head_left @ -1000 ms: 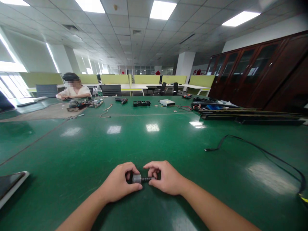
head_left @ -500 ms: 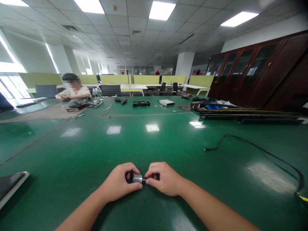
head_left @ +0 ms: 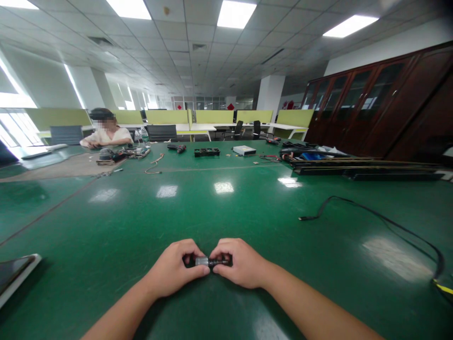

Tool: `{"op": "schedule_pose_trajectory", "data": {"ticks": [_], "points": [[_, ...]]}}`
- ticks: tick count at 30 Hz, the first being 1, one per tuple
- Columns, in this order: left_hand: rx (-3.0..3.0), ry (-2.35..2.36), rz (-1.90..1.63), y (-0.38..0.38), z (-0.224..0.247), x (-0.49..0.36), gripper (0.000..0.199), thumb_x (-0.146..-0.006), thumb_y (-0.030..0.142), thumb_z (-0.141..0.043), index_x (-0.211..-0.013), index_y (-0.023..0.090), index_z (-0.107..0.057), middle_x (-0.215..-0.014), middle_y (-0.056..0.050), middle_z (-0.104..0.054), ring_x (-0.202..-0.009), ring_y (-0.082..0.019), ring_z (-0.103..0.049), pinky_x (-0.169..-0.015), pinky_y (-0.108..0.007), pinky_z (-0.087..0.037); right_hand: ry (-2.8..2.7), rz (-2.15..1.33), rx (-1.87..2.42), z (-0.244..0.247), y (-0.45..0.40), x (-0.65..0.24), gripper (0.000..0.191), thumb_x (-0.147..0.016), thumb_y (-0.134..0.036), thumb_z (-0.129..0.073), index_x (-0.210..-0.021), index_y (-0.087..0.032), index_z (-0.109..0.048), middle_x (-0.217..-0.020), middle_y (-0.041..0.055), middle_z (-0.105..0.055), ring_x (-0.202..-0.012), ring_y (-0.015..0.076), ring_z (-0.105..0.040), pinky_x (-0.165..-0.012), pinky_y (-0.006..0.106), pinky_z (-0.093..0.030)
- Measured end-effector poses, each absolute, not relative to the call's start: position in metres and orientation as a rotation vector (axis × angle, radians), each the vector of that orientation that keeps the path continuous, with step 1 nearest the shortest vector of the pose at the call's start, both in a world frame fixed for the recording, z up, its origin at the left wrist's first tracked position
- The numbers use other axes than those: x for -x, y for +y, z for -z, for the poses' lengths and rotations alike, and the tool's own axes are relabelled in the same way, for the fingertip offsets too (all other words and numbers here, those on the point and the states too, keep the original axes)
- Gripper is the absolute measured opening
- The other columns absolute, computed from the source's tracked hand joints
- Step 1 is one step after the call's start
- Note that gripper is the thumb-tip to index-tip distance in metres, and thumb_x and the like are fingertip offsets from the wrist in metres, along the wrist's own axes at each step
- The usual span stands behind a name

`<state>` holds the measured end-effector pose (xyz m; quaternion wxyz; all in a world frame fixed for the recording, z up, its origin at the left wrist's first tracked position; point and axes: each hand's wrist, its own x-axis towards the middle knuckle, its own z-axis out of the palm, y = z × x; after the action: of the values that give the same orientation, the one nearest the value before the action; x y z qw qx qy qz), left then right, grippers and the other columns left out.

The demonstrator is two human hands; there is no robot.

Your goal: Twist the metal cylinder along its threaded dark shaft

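Fingers of your left hand [head_left: 171,268] are clamped on the grey cylinder [head_left: 202,261], just as a second ago; it lies on its side between your two hands, low over the green tabletop [head_left: 247,203]. To its right, the dark ridged shaft [head_left: 222,262] points away from it into the curl of your right hand [head_left: 244,265]. Half a second ago that hand covered most of the shaft; now more of its length shows, with your thumb and forefinger around it just beside the cylinder. I cannot tell whether they press on it, so this looks like a changed hold, with the left steadying. Your own fingers are the main obstruction, hiding where the shaft's far end lies. Around you, a pale-edged device [head_left: 19,278] rests at the left edge, well apart; farther off sit a person in a white top [head_left: 112,136], a light cord [head_left: 153,166], a drill [head_left: 177,148], a black holder [head_left: 207,152] and a pale box [head_left: 244,150]. Long black bars [head_left: 357,167] are stacked at far right, and nearer you a black cable [head_left: 357,205] loops, well apart from your hands.
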<state>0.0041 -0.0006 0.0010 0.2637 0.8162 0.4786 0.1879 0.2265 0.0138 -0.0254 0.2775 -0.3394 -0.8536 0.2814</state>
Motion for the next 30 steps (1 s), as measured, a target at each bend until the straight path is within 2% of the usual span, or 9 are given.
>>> {"op": "schedule_pose_trajectory", "data": {"ticks": [11,16,30], "points": [[-2.196,1.353,-0.469,-0.0015,-0.0022,-0.0051,0.023,-0.075,0.038,-0.073,-0.09,0.02,-0.071,-0.078,0.002,-0.061,-0.072,-0.015,-0.055,-0.064,-0.024,-0.037,-2.297,-0.754,0.912,0.0261,0.0143,-0.2258,0.02,-0.072,-0.017,-0.072,-0.091,-0.02,-0.071,-0.076,-0.0013,-0.06,-0.067,0.0123,-0.054,-0.062,0.023,-0.039],[-2.194,1.378,-0.452,-0.0024,-0.0024,-0.0057,0.023,-0.072,0.037,-0.075,-0.085,0.019,-0.068,-0.075,0.003,-0.058,-0.071,-0.015,-0.052,-0.063,-0.023,-0.035,-2.307,-0.761,0.895,0.0243,0.0136,-0.2255,0.014,-0.076,-0.019,-0.071,-0.09,-0.02,-0.072,-0.075,-0.0009,-0.06,-0.069,0.0126,-0.055,-0.064,0.023,-0.04],[-2.217,1.379,-0.436,-0.0031,-0.0045,-0.0066,0.024,-0.076,0.042,-0.072,-0.084,0.019,-0.067,-0.076,0.002,-0.057,-0.072,-0.016,-0.052,-0.064,-0.024,-0.034,-2.299,-0.749,0.882,0.0231,0.0137,-0.2267,0.016,-0.07,-0.019,-0.074,-0.086,-0.019,-0.071,-0.074,-0.0013,-0.058,-0.067,0.0128,-0.055,-0.062,0.023,-0.04]]}}
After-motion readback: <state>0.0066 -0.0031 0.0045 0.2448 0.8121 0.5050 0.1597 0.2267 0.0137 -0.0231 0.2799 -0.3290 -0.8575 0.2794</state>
